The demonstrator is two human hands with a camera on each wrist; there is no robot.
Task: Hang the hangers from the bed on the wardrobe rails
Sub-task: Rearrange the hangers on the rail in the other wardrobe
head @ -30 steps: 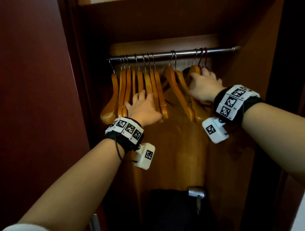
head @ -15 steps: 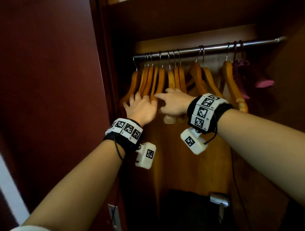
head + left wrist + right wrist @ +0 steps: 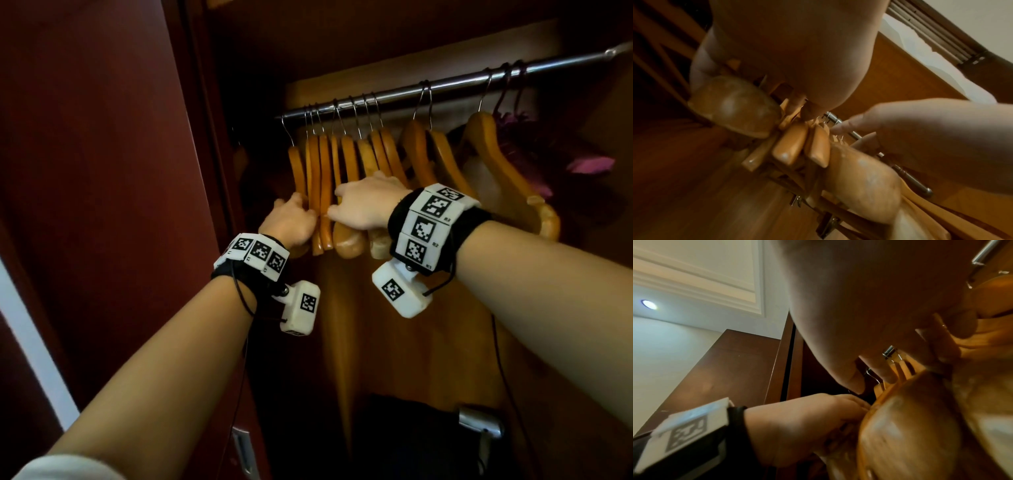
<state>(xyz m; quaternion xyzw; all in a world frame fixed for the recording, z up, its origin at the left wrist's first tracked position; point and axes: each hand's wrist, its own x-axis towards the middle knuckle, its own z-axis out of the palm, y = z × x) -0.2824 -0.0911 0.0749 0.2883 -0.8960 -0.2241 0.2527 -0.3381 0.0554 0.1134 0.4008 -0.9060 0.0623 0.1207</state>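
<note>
Several wooden hangers hang bunched at the left end of the metal wardrobe rail. My left hand is at the leftmost hangers, thumb on the near side and fingers tucked behind them, curled round a broad hanger end. My right hand lies on the lower arms of the middle hangers, fingers stretched out towards the left hand. In the left wrist view the right hand's fingers look straight beside the hanger ends. The bed is out of view.
Two more wooden hangers and another wooden hanger hang further right, then a purple padded hanger. The dark red wardrobe door stands close on the left. A dark object with a metal part sits at the bottom.
My right hand has left the hangers at the rail's right end and come over to the left bunch. My left hand has slid left onto the outermost hangers.
</note>
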